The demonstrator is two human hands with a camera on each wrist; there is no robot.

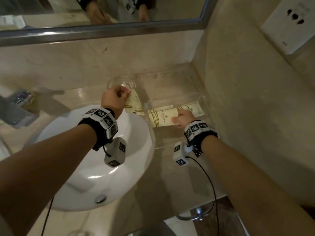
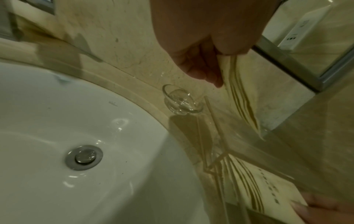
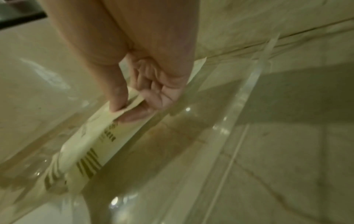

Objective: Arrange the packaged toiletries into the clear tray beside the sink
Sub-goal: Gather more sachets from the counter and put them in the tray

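A clear tray [image 1: 202, 97] stands on the marble counter to the right of the sink, in the corner. Two cream packets with olive stripes lie in it; my right hand [image 1: 177, 118] pinches the nearer packet [image 1: 161, 116] at its end, thumb on top. The other packet [image 1: 192, 107] lies just behind it. In the right wrist view my right hand [image 3: 124, 112] holds that packet [image 3: 95, 141] low inside the tray wall [image 3: 249, 91]. My left hand [image 1: 126, 94] pinches a third striped packet [image 1: 134, 105] above the tray's left edge. In the left wrist view this packet [image 2: 243, 98] hangs from my left hand [image 2: 222, 66].
The white sink basin [image 1: 95, 176] fills the lower left, its tap [image 1: 15, 109] at the far left. A small clear glass dish [image 1: 121, 83] stands behind my left hand. Mirror frame [image 1: 102, 34] above, socket plate [image 1: 289, 24] on the right wall, chrome ring [image 1: 196, 213] below the counter edge.
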